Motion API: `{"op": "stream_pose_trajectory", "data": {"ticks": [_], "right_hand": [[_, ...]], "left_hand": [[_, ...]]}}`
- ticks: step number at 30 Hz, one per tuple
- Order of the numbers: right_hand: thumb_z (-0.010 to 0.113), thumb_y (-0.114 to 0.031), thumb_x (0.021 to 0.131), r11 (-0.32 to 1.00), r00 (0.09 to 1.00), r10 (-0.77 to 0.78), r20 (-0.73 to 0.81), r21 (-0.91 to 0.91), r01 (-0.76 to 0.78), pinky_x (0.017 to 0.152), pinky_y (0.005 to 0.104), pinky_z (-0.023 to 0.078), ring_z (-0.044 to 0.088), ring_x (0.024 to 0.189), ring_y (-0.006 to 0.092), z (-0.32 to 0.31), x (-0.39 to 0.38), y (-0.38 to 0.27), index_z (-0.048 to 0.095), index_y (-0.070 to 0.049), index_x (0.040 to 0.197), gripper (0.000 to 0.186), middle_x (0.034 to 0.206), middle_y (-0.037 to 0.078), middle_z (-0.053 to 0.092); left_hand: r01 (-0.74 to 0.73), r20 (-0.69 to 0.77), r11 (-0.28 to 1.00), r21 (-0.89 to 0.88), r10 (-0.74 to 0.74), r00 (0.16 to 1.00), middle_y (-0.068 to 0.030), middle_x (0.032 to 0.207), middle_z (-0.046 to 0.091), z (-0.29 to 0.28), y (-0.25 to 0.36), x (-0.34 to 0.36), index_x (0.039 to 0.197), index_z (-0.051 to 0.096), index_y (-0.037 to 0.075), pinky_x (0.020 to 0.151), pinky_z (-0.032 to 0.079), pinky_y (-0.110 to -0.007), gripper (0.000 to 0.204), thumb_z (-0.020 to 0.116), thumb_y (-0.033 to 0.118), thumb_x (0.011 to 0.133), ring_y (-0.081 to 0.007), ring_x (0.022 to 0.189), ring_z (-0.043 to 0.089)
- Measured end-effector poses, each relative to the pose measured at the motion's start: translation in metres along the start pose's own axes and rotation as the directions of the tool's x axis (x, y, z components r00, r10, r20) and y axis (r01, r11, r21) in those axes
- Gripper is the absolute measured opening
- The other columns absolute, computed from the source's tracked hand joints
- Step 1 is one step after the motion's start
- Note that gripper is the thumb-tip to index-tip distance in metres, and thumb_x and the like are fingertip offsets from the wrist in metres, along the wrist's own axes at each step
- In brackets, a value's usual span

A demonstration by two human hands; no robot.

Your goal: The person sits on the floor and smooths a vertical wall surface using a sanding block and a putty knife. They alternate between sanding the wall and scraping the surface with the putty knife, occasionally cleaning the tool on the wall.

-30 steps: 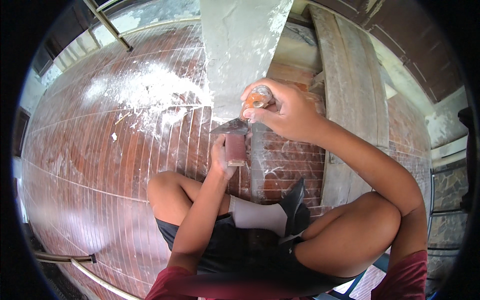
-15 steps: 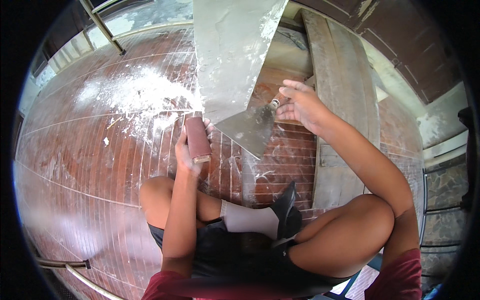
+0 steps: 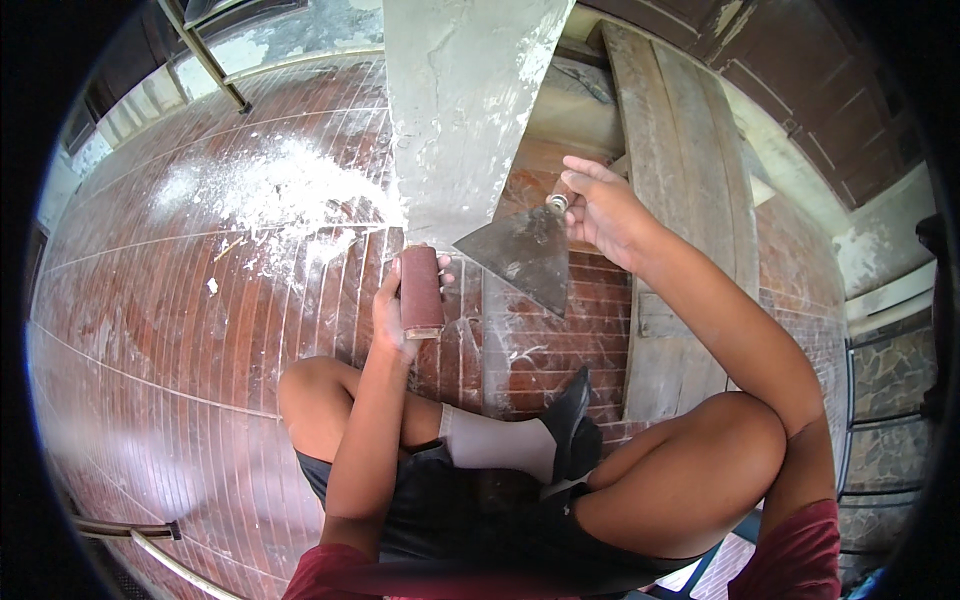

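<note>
One reddish-wrapped block (image 3: pixel 422 292) sits in the grasp of a person's left hand (image 3: pixel 391 318), above the floor (image 3: pixel 180 350), as the right hand (image 3: pixel 612 222) grips one broad metal scraper (image 3: pixel 525 258) by its handle, blade near the block. Beyond, one white powder patch (image 3: pixel 285 185) lies beside one grey pillar (image 3: pixel 458 110).

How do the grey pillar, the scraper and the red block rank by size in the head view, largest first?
1. The grey pillar, clearly largest
2. The scraper, mostly its wide blade
3. The red block
</note>
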State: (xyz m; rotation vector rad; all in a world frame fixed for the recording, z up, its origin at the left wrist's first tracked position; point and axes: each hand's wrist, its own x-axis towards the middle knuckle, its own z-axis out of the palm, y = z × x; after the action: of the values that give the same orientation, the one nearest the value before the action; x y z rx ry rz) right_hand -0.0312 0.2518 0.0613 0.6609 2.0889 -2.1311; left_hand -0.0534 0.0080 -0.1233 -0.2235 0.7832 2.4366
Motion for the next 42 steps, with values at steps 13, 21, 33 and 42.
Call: {"op": "stream_pose_trajectory", "data": {"ticks": [13,21,33,42], "right_hand": [[0.059,-0.007,0.097,0.456,0.462,-0.764,0.45,-0.129,0.881,0.075,0.0304,0.057,0.067,0.088,0.0192,0.053,-0.026,0.038,0.034,0.002,0.135,0.047,0.101,0.017,0.062],[0.061,-0.007,0.095,0.228,0.334,-0.747,0.575,-0.251,0.941,0.07,0.0364,0.054,0.07,0.081,0.0276,0.061,-0.026,0.04,0.037,0.0,0.132,0.044,0.096,0.02,0.064],[0.058,-0.011,0.098,0.279,0.418,-0.741,0.526,-0.326,0.903,0.067,0.0355,0.052,0.068,0.078,0.0235,0.059,-0.019,0.031,0.035,-0.001,0.132,0.043,0.085,0.015,0.064],[0.059,-0.007,0.096,0.65,0.678,-0.705,0.208,-0.191,0.735,0.069,0.0282,0.056,0.067,0.08,0.0158,0.023,0.0,-0.005,0.037,0.001,0.124,0.036,0.095,0.016,0.065]], "left_hand": [[0.038,0.254,0.977,-0.208,0.016,0.967,-0.0149,0.117,0.064,0.004,-0.03,0.001,0.133,0.05,0.001,0.078,0.057,-0.042,0.041,0.033,0.025,0.104,-0.0278,0.096,0.066],[0.035,-0.009,0.989,-0.144,-0.036,0.999,-0.0145,0.106,0.065,0.015,-0.027,-0.006,0.13,0.052,0.002,0.07,0.058,-0.04,0.037,0.035,0.021,0.102,-0.026,0.085,0.066],[-0.025,0.019,0.984,-0.176,0.029,0.999,-0.0171,0.115,0.065,-0.01,-0.022,0.004,0.13,0.052,0.005,0.072,0.057,-0.043,0.04,0.036,0.031,0.104,-0.0289,0.09,0.066],[-0.146,-0.034,0.948,-0.281,0.143,0.989,-0.0148,0.124,0.064,-0.03,0.016,0.012,0.136,0.048,0.004,0.072,0.055,-0.041,0.047,0.03,0.036,0.106,-0.0273,0.094,0.067]]}}
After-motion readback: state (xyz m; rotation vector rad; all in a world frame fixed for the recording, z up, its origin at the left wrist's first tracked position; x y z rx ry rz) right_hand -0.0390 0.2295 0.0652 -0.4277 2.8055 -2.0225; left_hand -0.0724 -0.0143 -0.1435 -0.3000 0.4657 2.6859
